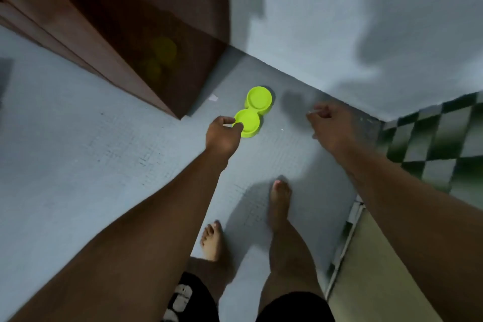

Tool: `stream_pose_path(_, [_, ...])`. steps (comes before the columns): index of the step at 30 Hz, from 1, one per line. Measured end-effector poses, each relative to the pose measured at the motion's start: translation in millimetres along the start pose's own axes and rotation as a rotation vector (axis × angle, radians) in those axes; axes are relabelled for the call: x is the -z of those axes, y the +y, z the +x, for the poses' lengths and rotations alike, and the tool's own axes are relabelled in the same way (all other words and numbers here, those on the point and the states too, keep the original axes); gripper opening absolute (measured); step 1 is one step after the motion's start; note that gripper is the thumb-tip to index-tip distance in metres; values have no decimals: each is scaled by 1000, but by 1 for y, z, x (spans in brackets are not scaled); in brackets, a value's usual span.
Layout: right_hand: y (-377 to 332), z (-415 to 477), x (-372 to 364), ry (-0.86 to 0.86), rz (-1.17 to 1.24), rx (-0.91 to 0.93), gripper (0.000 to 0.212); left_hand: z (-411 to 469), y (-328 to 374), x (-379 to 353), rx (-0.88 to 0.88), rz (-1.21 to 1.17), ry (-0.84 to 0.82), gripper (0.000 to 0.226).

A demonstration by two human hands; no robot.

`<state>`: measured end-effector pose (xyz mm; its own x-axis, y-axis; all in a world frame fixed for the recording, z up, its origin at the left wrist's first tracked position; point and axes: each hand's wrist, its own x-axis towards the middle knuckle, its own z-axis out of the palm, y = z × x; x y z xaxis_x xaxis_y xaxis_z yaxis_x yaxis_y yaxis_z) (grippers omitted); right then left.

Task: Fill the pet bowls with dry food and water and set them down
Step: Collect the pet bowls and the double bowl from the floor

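Two joined lime-green pet bowls [252,112] sit on the pale floor [91,165] in the corner between a dark brown cabinet [146,34] and the wall [326,21], small white scrap [213,97] just beside, checkered tiles [431,138] off right, nothing blocking the reach. Left hand [222,136] pinches the near bowl's rim with curled thumb and finger; right hand [330,125] hovers apart, fingers curled, too blurred to tell if it holds anything. Black shorts [196,303] carry white print, unreadable.

Readable text: none anywhere in view.
Shorts [180,300]: white print on black cloth, blurred and cut off by the frame edge, no letter legible.
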<state>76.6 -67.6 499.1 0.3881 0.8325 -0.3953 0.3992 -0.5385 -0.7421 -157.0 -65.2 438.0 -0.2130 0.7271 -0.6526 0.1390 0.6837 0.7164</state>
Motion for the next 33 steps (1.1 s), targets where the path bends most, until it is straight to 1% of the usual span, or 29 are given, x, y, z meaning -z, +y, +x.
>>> stream_pose_path(4, [23,86,-39,-87,-10,-13,25,56,-9,-32,95,-95,77,27])
stream_pose_path(7, [39,151,-73,-150,-55,36,20,110,-24,-59,164,-226,85,18])
stream_pose_path(10, [55,213,-107,-211,-68,100,24,169,-41,-86,251,-360,82,6])
stream_pose_path(13, [80,266,-143,-222,-37,117,22,218,-66,-107,323,-444,110,11])
stream_pose_path(17, [132,321,-184,-205,27,40,21,267,-114,-128,341,-433,158,10])
stream_pose_path(21, [175,352,-217,-195,43,37,26,301,-169,-141,320,-375,251,5])
stream_pose_path(24, [199,379,-238,-154,19,53,23,320,-196,-153,349,-328,329,27])
stream_pose_path(27, [207,409,-254,-130,-13,80,27,333,-210,-161,370,-377,320,45])
stream_pose_path(28, [211,421,-263,-121,-38,81,31,340,-216,-165,364,-411,305,50])
stream_pose_path(30, [214,439,-276,-105,-98,83,48,347,-221,-170,332,-433,285,57])
stream_pose_path(33, [220,459,-296,-78,-162,71,62,355,-230,-178,304,-435,329,57])
